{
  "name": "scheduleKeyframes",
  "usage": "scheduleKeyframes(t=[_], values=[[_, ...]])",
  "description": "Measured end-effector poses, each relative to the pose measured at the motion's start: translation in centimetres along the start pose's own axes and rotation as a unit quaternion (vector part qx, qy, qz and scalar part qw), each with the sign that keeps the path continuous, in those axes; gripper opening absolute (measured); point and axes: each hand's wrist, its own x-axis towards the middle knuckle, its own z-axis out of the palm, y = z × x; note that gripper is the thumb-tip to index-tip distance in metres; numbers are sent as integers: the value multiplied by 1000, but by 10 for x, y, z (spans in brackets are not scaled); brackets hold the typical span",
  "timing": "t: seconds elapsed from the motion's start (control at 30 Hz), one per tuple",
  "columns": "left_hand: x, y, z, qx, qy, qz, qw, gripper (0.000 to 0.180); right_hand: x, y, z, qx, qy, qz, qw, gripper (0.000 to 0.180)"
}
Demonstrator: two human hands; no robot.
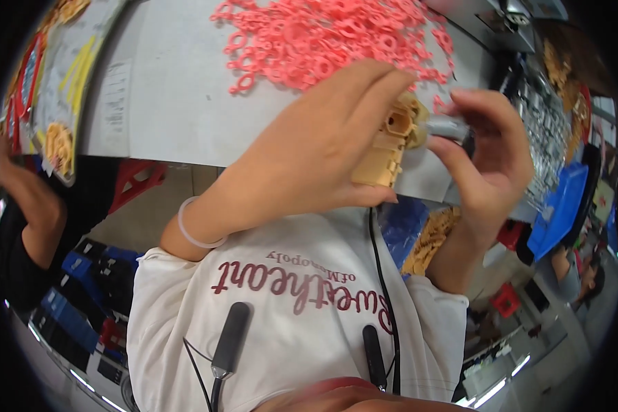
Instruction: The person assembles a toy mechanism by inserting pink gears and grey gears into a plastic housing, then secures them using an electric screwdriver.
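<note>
A pale yellow plastic housing (380, 162) with open hollows rests in my left hand (302, 147), its fingers wrapped over the far side and the thumb along the near edge. My right hand (493, 161) is beside it, thumb and forefinger curled around a silver cylindrical piece (446, 128). The inner end of that cylinder meets the housing's right end; whether it sits inside cannot be made out. Both hands are raised over the near edge of the grey table (172, 89). My left fingertips are partly hidden behind the housing.
A heap of pink ring-shaped plastic parts (343, 41) covers the far middle of the table. On the right lie many silver parts (542, 127) and a blue tray (559, 213). Yellowish parts (432, 237) lie by a blue bag below. Another person's arm (38, 213) is at left.
</note>
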Motion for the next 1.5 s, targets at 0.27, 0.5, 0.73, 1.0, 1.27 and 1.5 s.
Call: scheduleKeyframes(t=[0.27, 0.5, 0.73, 1.0, 1.27, 1.5], values=[[0, -1, 5, -20, 5, 6, 1000, 102, -1, -2, 14, -186, -70, -111, 974, 29], [2, 4, 4, -21, -3, -21, 1000, 102, 4, -6, -7, -241, -110, -75, 961, 25], [2, 4, 2, -25, -9, -18, 999, 102, 65, 49, -39, -357, -73, 28, 931, 21], [2, 3, 1, -32, -17, -22, 999, 103, 70, 64, -30, -370, -95, 71, 921, 18], [1, 3, 1, -21, -15, -20, 999, 104, 60, 55, -46, -272, -27, 53, 961, 15], [1, 3, 3, -24, -10, -19, 999, 104, 56, 53, -46, -83, 5, 119, 989, 29]])
